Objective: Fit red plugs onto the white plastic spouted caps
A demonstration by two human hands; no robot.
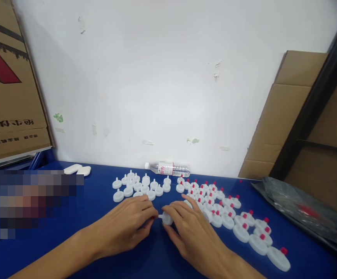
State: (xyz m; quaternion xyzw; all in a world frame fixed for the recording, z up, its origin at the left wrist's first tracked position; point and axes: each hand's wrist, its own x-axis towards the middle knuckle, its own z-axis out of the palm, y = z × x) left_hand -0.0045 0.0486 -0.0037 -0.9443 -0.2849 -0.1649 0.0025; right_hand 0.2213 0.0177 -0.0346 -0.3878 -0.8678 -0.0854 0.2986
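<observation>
Both my hands meet over the blue table [69, 248] near its front middle. My right hand [190, 232] grips a white spouted cap [166, 219] lying on its side. My left hand [127, 224] is pinched at the tip of that cap's spout; a small red piece may sit between its fingertips, but it is too small to be sure. Behind my hands lie several plain white caps [140, 186] in a cluster. To the right, several white caps with red tips [229, 217] run in rows toward the front right.
A clear water bottle [168, 168] lies on its side against the white wall. Two white oval pieces [77, 169] rest at the back left. Cardboard boxes [8, 89] stand at left, more cardboard [284, 116] at right, and a dark plastic bag [302, 209] covers the right edge.
</observation>
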